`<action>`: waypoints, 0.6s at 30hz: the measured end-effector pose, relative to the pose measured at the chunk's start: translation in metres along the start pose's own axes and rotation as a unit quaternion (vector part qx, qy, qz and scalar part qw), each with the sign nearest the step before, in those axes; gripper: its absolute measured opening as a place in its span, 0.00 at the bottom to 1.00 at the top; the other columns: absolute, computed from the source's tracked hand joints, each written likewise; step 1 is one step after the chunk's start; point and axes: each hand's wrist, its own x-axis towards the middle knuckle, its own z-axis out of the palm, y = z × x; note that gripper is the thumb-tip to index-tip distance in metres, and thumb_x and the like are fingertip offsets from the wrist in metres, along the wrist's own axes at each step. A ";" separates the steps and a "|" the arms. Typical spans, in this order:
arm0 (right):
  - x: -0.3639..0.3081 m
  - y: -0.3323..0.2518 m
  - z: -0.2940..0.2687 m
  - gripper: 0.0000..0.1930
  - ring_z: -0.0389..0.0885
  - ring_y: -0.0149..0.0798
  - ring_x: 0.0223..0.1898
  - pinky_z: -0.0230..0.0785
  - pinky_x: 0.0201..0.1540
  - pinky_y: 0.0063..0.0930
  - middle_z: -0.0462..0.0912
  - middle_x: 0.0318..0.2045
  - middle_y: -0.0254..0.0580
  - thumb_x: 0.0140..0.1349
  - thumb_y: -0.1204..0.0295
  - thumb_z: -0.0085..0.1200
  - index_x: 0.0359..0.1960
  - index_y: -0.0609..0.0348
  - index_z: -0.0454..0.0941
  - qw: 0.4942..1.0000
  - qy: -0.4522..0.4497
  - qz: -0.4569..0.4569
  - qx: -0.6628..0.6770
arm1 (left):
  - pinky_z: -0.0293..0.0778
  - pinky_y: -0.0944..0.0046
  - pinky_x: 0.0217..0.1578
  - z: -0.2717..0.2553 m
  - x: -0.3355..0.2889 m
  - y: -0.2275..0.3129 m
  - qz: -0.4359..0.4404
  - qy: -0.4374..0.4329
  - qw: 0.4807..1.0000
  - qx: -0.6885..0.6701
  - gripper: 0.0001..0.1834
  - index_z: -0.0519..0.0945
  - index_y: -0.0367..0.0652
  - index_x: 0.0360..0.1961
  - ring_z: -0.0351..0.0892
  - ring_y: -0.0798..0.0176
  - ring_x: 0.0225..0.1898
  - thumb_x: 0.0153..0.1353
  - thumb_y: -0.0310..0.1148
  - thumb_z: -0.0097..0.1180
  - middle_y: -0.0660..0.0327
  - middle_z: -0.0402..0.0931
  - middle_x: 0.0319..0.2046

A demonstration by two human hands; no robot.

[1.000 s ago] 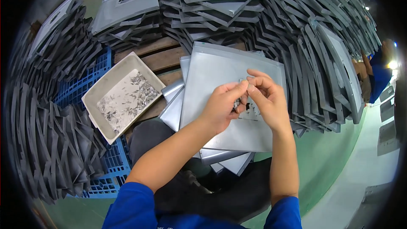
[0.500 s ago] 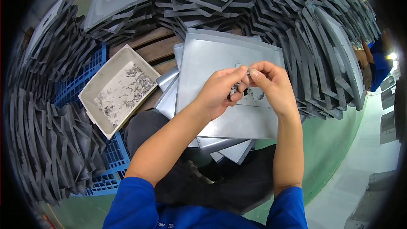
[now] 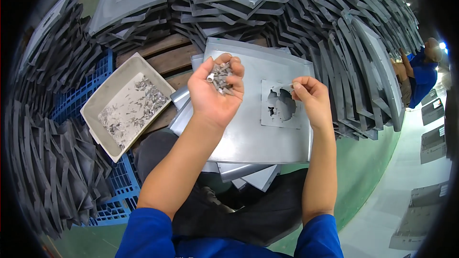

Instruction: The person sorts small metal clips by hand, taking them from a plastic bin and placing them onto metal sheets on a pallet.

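My left hand (image 3: pixel 208 102) is turned palm up, with fingers curled around a heap of small grey metal pieces (image 3: pixel 221 77), apparently short and tubular. It hovers over the left part of a shallow silver sheet-metal panel (image 3: pixel 239 138) in front of me. On that panel, a pale square patch (image 3: pixel 282 123) has a large irregular cutout and smaller holes. At the patch's upper right edge, my right hand (image 3: pixel 313 99) has thumb and forefinger pinched together; whatever lies between the tips is too small to make out.
A beige plastic bin (image 3: pixel 112 88) with scattered small metal pieces stands left, over wooden slats (image 3: pixel 174 62) and a blue plastic pallet (image 3: pixel 122 181). Stacked metal panels (image 3: pixel 229 7) surround the far side; more stand left (image 3: pixel 57 167) and right (image 3: pixel 358 76). A person in blue (image 3: pixel 420 74) is far right.
My hands have come apart. The left moved left and turned palm up, showing the metal pieces; the right stays near the panel's patch, which is now uncovered.
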 end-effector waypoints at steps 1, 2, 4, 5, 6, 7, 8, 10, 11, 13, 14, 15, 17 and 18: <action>0.006 0.013 -0.004 0.05 0.74 0.25 0.28 0.68 0.36 0.20 0.79 0.26 0.32 0.62 0.75 0.54 0.34 0.65 0.79 0.998 0.024 -0.019 -0.049 | 0.72 0.72 0.22 0.003 0.001 -0.005 -0.001 0.002 1.000 -0.002 0.16 0.74 0.35 0.39 0.76 0.61 0.34 0.68 0.38 0.42 0.53 0.74 0.36; 0.010 0.024 -0.008 0.05 0.73 0.25 0.27 0.67 0.34 0.20 0.79 0.25 0.32 0.62 0.76 0.54 0.33 0.66 0.79 0.993 0.047 -0.038 -0.099 | 0.74 0.71 0.25 0.005 0.001 -0.009 0.020 0.022 0.999 0.013 0.16 0.74 0.34 0.40 0.77 0.60 0.35 0.68 0.37 0.42 0.53 0.74 0.36; 0.013 0.036 -0.005 0.05 0.72 0.24 0.27 0.66 0.34 0.19 0.78 0.25 0.31 0.62 0.76 0.54 0.32 0.65 0.78 0.985 0.053 -0.042 -0.159 | 0.75 0.71 0.28 0.007 0.001 -0.009 0.042 0.043 0.998 0.027 0.16 0.74 0.33 0.41 0.77 0.59 0.36 0.68 0.37 0.41 0.53 0.75 0.37; 0.014 0.040 -0.005 0.05 0.72 0.23 0.28 0.65 0.33 0.19 0.77 0.24 0.30 0.62 0.76 0.53 0.32 0.65 0.78 0.973 0.060 -0.047 -0.219 | 0.74 0.71 0.27 0.006 -0.001 -0.010 0.046 0.070 0.995 0.059 0.15 0.73 0.34 0.41 0.77 0.59 0.35 0.67 0.36 0.41 0.53 0.75 0.36; 0.012 0.038 0.001 0.05 0.72 0.23 0.27 0.66 0.33 0.19 0.77 0.24 0.30 0.62 0.76 0.53 0.31 0.66 0.77 0.968 0.073 -0.056 -0.235 | 0.73 0.71 0.26 0.004 -0.002 -0.010 0.050 0.097 0.990 0.091 0.15 0.73 0.34 0.41 0.76 0.60 0.34 0.67 0.36 0.41 0.54 0.74 0.36; 0.013 0.038 0.005 0.05 0.72 0.23 0.27 0.66 0.33 0.19 0.77 0.24 0.30 0.62 0.76 0.53 0.31 0.66 0.77 0.968 0.072 -0.054 -0.236 | 0.73 0.71 0.26 0.001 -0.001 -0.008 0.050 0.099 0.990 0.089 0.15 0.73 0.34 0.41 0.76 0.60 0.34 0.67 0.36 0.41 0.54 0.74 0.36; 0.014 0.038 0.007 0.05 0.72 0.24 0.27 0.66 0.33 0.19 0.78 0.24 0.31 0.62 0.76 0.53 0.31 0.66 0.77 0.966 0.069 -0.058 -0.241 | 0.70 0.71 0.24 -0.002 0.000 -0.006 0.033 0.104 0.987 0.118 0.14 0.73 0.35 0.41 0.75 0.62 0.32 0.66 0.36 0.41 0.55 0.74 0.34; 0.015 0.039 0.011 0.05 0.72 0.24 0.27 0.66 0.33 0.20 0.78 0.24 0.31 0.62 0.76 0.53 0.32 0.66 0.77 0.965 0.064 -0.062 -0.246 | 0.67 0.72 0.21 -0.008 0.001 -0.005 0.019 0.109 0.983 0.145 0.13 0.72 0.37 0.40 0.73 0.63 0.29 0.66 0.35 0.41 0.56 0.74 0.33; 0.015 0.041 0.013 0.04 0.74 0.28 0.26 0.68 0.33 0.23 0.79 0.25 0.36 0.61 0.76 0.54 0.32 0.66 0.78 0.965 0.067 -0.079 -0.242 | 0.63 0.72 0.18 -0.011 0.001 -0.005 0.005 0.098 0.982 0.160 0.12 0.72 0.38 0.39 0.71 0.65 0.27 0.65 0.35 0.42 0.57 0.73 0.32; 0.016 0.042 0.018 0.04 0.76 0.31 0.25 0.70 0.32 0.26 0.81 0.25 0.41 0.60 0.76 0.55 0.33 0.65 0.79 0.964 0.067 -0.097 -0.237 | 0.59 0.73 0.15 -0.013 0.001 -0.007 -0.006 0.087 0.981 0.174 0.11 0.71 0.39 0.39 0.69 0.67 0.24 0.65 0.35 0.43 0.58 0.72 0.31; 0.015 0.042 0.021 0.04 0.77 0.33 0.26 0.70 0.32 0.26 0.81 0.26 0.42 0.60 0.77 0.55 0.33 0.65 0.79 0.961 0.066 -0.094 -0.253 | 0.56 0.73 0.14 -0.014 0.001 -0.010 -0.005 0.094 0.978 0.187 0.10 0.71 0.40 0.38 0.68 0.68 0.22 0.64 0.36 0.43 0.59 0.72 0.30; 0.014 0.041 0.023 0.04 0.77 0.34 0.26 0.71 0.32 0.27 0.81 0.27 0.43 0.59 0.77 0.55 0.32 0.65 0.79 0.956 0.066 -0.091 -0.269 | 0.54 0.73 0.13 -0.014 0.001 -0.012 -0.004 0.103 0.975 0.198 0.10 0.71 0.40 0.37 0.66 0.69 0.21 0.64 0.36 0.44 0.60 0.72 0.29; 0.015 0.040 0.024 0.04 0.78 0.35 0.26 0.71 0.33 0.28 0.81 0.28 0.43 0.59 0.77 0.56 0.32 0.65 0.79 0.954 0.062 -0.092 -0.279 | 0.54 0.73 0.13 -0.013 0.000 -0.014 -0.004 0.106 0.973 0.206 0.10 0.71 0.41 0.37 0.66 0.70 0.20 0.64 0.36 0.44 0.60 0.72 0.28; 0.015 0.040 0.025 0.04 0.78 0.36 0.27 0.71 0.33 0.28 0.81 0.29 0.44 0.59 0.77 0.56 0.32 0.65 0.79 0.952 0.059 -0.093 -0.287 | 0.54 0.73 0.13 -0.013 -0.001 -0.015 -0.004 0.108 0.971 0.215 0.10 0.71 0.41 0.37 0.65 0.70 0.19 0.63 0.36 0.44 0.61 0.72 0.28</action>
